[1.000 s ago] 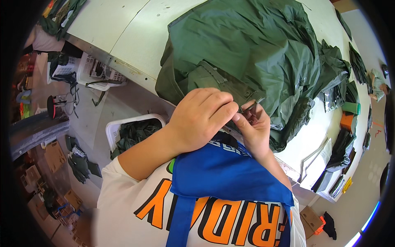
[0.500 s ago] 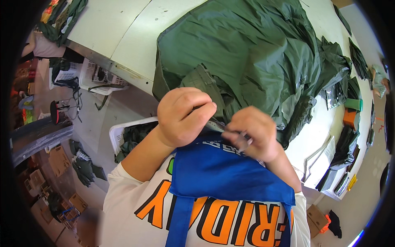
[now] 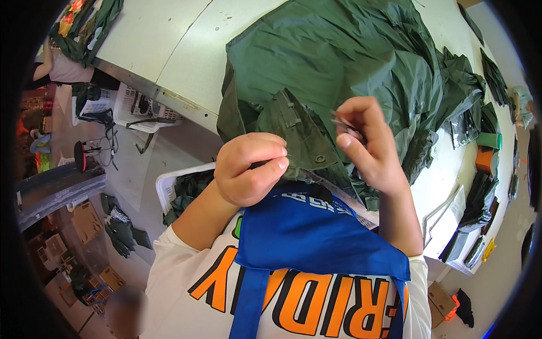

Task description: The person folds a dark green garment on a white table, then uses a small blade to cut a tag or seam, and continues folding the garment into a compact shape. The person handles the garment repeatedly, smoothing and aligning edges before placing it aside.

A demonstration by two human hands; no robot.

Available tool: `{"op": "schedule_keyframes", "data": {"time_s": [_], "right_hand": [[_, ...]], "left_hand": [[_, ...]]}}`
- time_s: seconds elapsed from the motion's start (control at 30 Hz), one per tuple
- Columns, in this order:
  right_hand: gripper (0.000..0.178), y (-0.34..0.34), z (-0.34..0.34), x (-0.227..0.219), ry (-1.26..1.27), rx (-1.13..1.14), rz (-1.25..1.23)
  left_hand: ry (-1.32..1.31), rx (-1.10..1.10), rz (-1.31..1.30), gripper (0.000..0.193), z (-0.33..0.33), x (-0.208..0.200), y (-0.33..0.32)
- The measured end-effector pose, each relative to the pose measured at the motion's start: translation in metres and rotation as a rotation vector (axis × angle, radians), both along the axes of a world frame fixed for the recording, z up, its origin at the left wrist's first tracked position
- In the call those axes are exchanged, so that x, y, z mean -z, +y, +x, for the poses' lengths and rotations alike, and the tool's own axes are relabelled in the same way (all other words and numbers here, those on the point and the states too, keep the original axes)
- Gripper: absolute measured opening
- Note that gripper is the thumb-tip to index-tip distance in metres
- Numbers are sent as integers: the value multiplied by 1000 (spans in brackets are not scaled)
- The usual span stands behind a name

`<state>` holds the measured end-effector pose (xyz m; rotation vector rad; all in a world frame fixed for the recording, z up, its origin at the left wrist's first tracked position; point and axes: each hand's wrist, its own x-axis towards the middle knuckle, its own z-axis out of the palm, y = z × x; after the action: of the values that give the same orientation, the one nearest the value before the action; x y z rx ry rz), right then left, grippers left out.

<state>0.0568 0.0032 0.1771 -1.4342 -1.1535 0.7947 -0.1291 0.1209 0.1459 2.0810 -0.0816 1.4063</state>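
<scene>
A large dark green garment (image 3: 339,62) of thin, crinkled cloth lies spread over the table. At its near edge a thicker folded part with a stitched tab and an eyelet (image 3: 320,159) shows between my hands. My left hand (image 3: 248,169) is closed beside that part, thumb and fingertips pinched together; what they hold is too small to make out. Raised over the cloth to the right, my right hand (image 3: 372,147) has its fingers curled around a small metal tool (image 3: 349,127), which looks like thread snips and is partly hidden by the fingers.
The white table (image 3: 186,51) has its edge at the left. Below it stand a white basket (image 3: 165,195) of green cloth and another white basket (image 3: 121,107). Plastic-wrapped packages (image 3: 466,133) and a green-and-orange box (image 3: 486,150) lie at the right. Another person (image 3: 65,68) is at far left.
My right hand has lifted up and away from my left with the small metal tool. My left hand has shifted slightly down, and the part with the eyelet now shows between them.
</scene>
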Motion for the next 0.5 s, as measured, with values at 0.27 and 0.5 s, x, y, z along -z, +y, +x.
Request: {"op": "schedule_keyframes", "data": {"time_s": [0.27,0.5], "right_hand": [[26,7,-2,3,-6,-167,-20],[20,17,-26,20,77,-81,268]], "left_hand": [[-2,-38,-31,35,-5,-2,-6],[57,-9,-296,27,-9,5,-16]]}}
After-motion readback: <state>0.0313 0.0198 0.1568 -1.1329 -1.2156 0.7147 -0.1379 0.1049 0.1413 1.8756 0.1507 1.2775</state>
